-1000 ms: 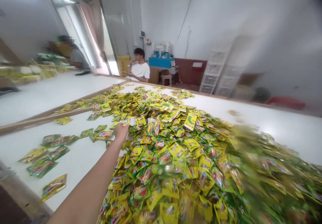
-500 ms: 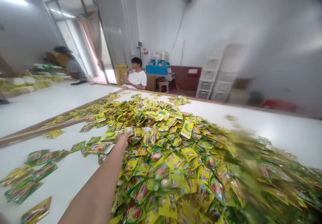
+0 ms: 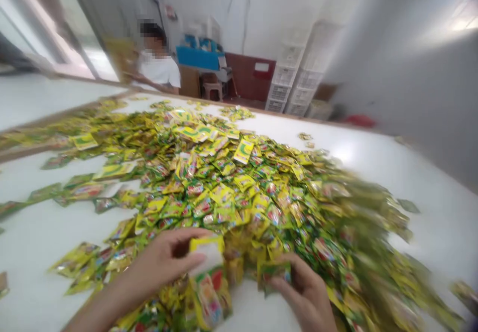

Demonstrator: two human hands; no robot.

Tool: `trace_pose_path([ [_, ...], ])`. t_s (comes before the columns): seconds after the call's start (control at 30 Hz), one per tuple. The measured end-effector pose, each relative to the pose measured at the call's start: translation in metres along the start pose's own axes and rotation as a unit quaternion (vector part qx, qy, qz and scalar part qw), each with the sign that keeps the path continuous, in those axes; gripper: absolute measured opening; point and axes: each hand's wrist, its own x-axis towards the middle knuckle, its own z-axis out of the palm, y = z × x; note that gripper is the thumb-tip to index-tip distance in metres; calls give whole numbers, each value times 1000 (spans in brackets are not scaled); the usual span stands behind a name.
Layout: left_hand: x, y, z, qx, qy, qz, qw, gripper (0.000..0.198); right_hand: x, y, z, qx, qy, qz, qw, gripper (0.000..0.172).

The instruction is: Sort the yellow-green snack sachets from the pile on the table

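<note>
A big heap of small yellow and green sachets [image 3: 239, 182] covers the white table [image 3: 373, 167] in front of me. My left hand [image 3: 164, 260] is at the near edge of the heap, its fingers and thumb closed on a sachet [image 3: 207, 277] that hangs upright with its white back showing. Beside it my right hand [image 3: 308, 294] pinches another green sachet [image 3: 274, 271] by its lower edge. Both hands are low in the frame and a little blurred.
Loose sachets [image 3: 74, 192] lie scattered to the left of the heap. A person in a white shirt [image 3: 159, 68] sits at the table's far end. White stacked crates [image 3: 295, 80], a blue box [image 3: 197, 55] and a stool [image 3: 212, 85] stand by the back wall.
My left arm has drawn back from the far side of the heap to the near edge with a sachet in it. My right hand has come into view. The camera tilted down and right.
</note>
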Motion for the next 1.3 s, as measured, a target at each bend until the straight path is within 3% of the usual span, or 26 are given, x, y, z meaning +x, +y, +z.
trace_pose_path([
  [0.03, -8, 0, 35, 9, -51, 16, 999, 36, 0, -4, -4, 20, 15, -26, 999, 20],
  [0.1, -15, -5, 97, 15, -90, 40, 995, 31, -4, -7, -8, 0, 30, -76, 997, 15],
  [0.2, -15, -18, 153, -12, -90, 32, 995, 38, -16, 2, -7, -92, 21, -116, 989, 13],
  [0.3, -19, -33, 171, -77, -62, 21, 995, 49, -28, 17, -10, -170, 35, -122, 977, 17],
  [0.4, -33, -42, 184, -116, 92, 2, 989, 43, -33, 27, -21, -216, 52, -102, 970, 16],
  [0.47, -43, -43, 198, -111, 129, -31, 985, 33, -33, 29, -31, -225, 59, -82, 969, 15],
  [0.53, -49, -36, 216, -101, 54, -49, 992, 31, -34, 29, -41, -215, 69, -58, 973, 14],
  [0.63, -44, -18, 239, -82, -55, -9, 995, 37, -39, 30, -55, -185, 70, -18, 980, 14],
  [0.73, -33, -1, 247, -57, -73, 45, 995, 22, -47, 30, -68, -172, 76, -19, 982, 14],
  [0.83, -29, 6, 240, -49, -83, 45, 994, 26, -52, 27, -75, -207, 82, -77, 972, 18],
  [1.0, -38, 3, 227, -62, -88, 33, 994, 28, -49, 6, -71, -289, -55, -114, 949, 24],
  [1.07, -41, -1, 227, -109, -88, 42, 989, 25, -45, -4, -66, -303, -100, -108, 942, 26],
  [1.17, -42, -10, 228, -245, -119, 23, 962, 24, -40, -12, -57, -303, -91, -90, 944, 36],
  [1.3, -42, -20, 225, -347, -155, 0, 925, 28, -37, -7, -53, -272, -88, -137, 948, 16],
])
